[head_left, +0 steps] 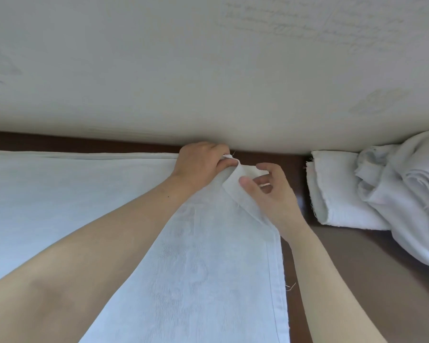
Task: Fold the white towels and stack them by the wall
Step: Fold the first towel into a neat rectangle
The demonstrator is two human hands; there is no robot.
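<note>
White towel [208, 268]: left hand [199, 162] and right hand [274, 194] pinch its far corner.

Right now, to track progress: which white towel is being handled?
The flat towel at left: left hand and right hand pinch its far corner. The crumpled towels at right lie untouched.

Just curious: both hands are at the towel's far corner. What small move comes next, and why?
Probably the right hand unrolls the flipped corner flap it pinches while the left hand grips the towel by the wall; the corner is doubled over, so folds would come uneven.
</note>
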